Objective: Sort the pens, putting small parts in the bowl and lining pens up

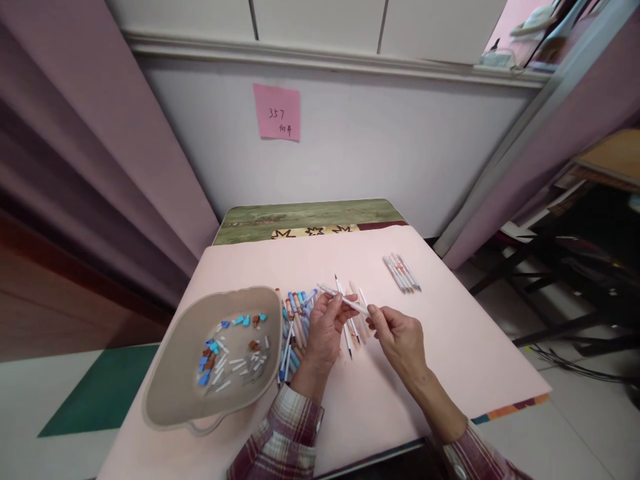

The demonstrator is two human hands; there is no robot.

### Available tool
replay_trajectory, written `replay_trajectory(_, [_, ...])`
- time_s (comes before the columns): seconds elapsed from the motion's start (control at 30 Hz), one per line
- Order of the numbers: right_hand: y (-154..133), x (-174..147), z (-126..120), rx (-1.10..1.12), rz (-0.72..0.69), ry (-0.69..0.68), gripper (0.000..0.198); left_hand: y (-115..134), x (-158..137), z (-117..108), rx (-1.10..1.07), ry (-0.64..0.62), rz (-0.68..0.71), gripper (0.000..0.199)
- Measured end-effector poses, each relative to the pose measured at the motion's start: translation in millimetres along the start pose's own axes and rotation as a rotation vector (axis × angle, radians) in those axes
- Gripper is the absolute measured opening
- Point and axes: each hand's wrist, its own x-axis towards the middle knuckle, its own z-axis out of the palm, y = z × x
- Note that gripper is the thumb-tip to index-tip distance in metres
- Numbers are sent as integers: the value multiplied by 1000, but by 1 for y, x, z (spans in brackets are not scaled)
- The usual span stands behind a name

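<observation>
Between my hands is a slim white pen [356,305], held at a slant above the table. My left hand [324,327] pinches its middle between thumb and fingers. The fingertips of my right hand [403,337] close on its right end. Below the hands lie thin white refills with dark tips [349,347] and pale pink and white pen pieces, partly hidden by my left hand. Left of that hand is a pile of blue, brown and white pen parts [295,320], beside the basin. Several pens [403,273] lie side by side farther right.
A beige plastic basin [173,380] stands on the left of the pink-covered table [450,360], with small blue, brown and white pieces [220,367] inside. A green patterned strip [310,215] shows at the back edge. A pink note [278,112] is on the wall; dark furniture stands right.
</observation>
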Motion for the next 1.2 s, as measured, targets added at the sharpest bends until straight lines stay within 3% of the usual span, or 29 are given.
replay_trajectory(0.27, [0,1,2,27,45,-82,27,-1,2,-2,-8,47,2,21])
replay_trajectory(0.37, [0,1,1,34,71,-126,38,-2,2,-2,-9,39,-5,21])
replay_trajectory(0.5, [0,1,1,37,68,-72,34,-2,2,-2,-14,41,-4,21])
replay_trajectory(0.67, [-1,1,1,56,80,-134,37,-3,3,-2,-10,36,-6,21])
replay_trajectory(0.83, [-2,2,1,22,68,-103,32,-3,2,-2,23,28,8,23])
replay_trajectory(0.93, [-3,2,1,26,74,-160,42,-2,1,-1,37,21,13,23])
replay_trajectory(1.1, [-4,2,2,-32,50,-104,31,-1,1,1,63,29,2,25])
replay_trajectory(1.2, [-4,3,2,-32,61,-155,40,0,0,2,73,38,2,27])
